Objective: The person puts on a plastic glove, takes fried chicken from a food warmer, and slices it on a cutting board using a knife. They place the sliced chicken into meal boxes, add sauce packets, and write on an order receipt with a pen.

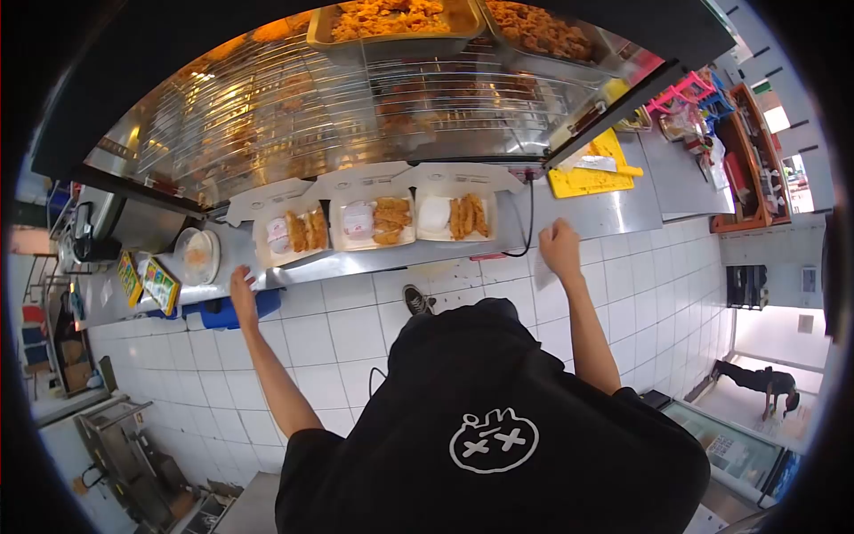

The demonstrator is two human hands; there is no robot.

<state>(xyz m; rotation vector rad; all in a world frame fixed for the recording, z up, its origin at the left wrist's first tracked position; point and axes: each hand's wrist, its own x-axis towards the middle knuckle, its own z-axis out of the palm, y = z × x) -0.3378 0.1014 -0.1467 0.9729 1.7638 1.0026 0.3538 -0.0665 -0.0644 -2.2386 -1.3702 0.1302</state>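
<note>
Left hand [243, 289]: at the near edge of the counter [614, 212], palm turned partly inward; fingers loosely bent and parted, nothing seen in them. Nearest items: left box [296, 259] and round container [197, 256], one to either side.

Right hand [559, 249]: just in front of the counter edge, right of the boxes; fingers curled in, nearly a fist. A pale slip [542, 272] shows beside it; whether the fingers have hold of it, cannot tell.

Boxes, three, white, lids open and raised toward the warmer: left box, middle box [378, 243], right box [455, 239], side by side along the counter's near edge, between the hands. Each contains a white mound at left and golden-brown fried pieces at right. Mounds in left and middle boxes bear pinkish marks; mound in right box plain white. Pieces in left and right boxes lie as upright strips, side by side; those in middle box are bunched closer.

Warmer [347, 107]: behind the boxes, wire racks, fried food inside; two trays of fried food at the top.

Cable [531, 214]: black, hanging between right box and right hand.

Board [587, 184]: yellow, at right; knife [605, 165] on it, yellow handle.

Packets [161, 285]: yellow and green, left of the round container.

Bin [222, 313]: blue, below the counter, by the left hand.

Another person [769, 383]: dark clothing, bent over, far right.
</note>
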